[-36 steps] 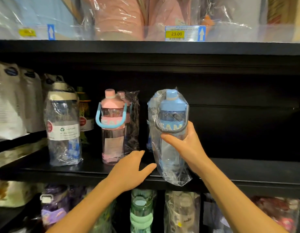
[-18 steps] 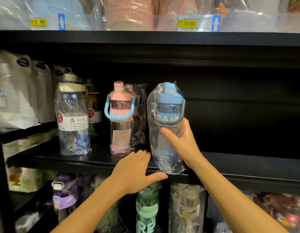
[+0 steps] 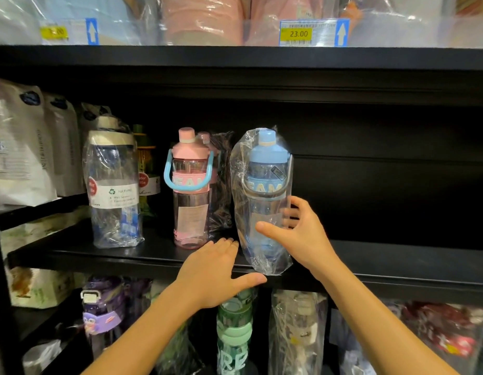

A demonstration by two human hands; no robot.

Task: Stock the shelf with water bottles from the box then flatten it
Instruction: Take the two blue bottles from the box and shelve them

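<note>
Far to the left of the left hand: white printed pouches (image 3: 21, 152) stacked on a side ledge, stock unrelated to the task.

Left of the left hand, further back on the black metal shelf (image 3: 397, 262): a clear tall bottle in loose plastic wrap with a white recycling label (image 3: 113, 190), upright and facing front so the label reads.

Just beyond the left hand's fingertips: a pink-capped transparent bottle with a pale blue carry loop (image 3: 190, 188), upright and unwrapped, with a second pink-capped bottle in dark wrap close behind it; it appears set as the front of a row.

Left hand (image 3: 216, 277): open, palm down, flat on the shelf's front edge, thumb stretched under the wrapped bottle's base. It holds nothing; probably it braces the body and guards the overhanging wrap.

Between the two hands: a blue-capped transparent bottle sealed in a crinkled clear bag (image 3: 264, 201), upright at the shelf's front lip, just beside the pink one, its bag sagging past the edge.

Right hand (image 3: 302, 234): loosely cupped round the blue bottle's right side, thumb in front and fingers seen through the plastic behind; whether it grips or only steadies cannot be told.

Right of the right hand: bare shelf, room for more bottles. The box is out of view.
</note>
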